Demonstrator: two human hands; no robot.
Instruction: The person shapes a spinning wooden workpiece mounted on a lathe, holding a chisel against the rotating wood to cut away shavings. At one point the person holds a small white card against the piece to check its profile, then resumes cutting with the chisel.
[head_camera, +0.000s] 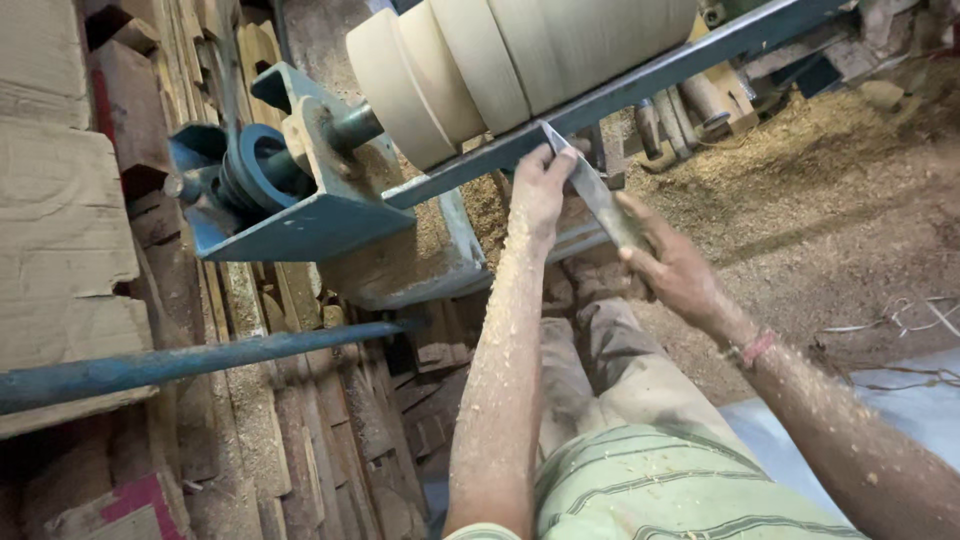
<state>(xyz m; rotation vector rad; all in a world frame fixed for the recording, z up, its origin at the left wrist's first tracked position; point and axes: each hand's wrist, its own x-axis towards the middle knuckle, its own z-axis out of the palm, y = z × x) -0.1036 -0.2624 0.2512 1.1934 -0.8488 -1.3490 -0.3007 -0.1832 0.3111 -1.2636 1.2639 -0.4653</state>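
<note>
The head camera looks down on a blue-painted metal wood lathe (300, 215) that carries a large pale turned wooden workpiece (500, 60), stepped into several round shoulders. A long blue steel tool rest bar (640, 85) runs slantwise just below the wood.

The person's left hand (540, 190) is closed over the front part of a long flat grey metal turning chisel (590, 185), fingers pressing the blade down where it lies on the bar. The chisel's tip sits at the bar's upper edge, right at the underside of the wood; whether the edge touches the wood cannot be told.

The right hand (670, 265) is wrapped around the rear end of the same chisel, lower and nearer the body, so the two hands are a little apart along the one tool. A reddish band (755, 348) circles the right wrist. Both forearms are dusted with fine sawdust.

Below the hands show dusty grey trousers (610, 370) and a green striped shirt (660, 490). A thick layer of wood shavings (800, 160) covers the floor to the right. On the left a long blue metal pipe (200, 360) crosses in front of stacked rough wooden planks (280, 440).
</note>
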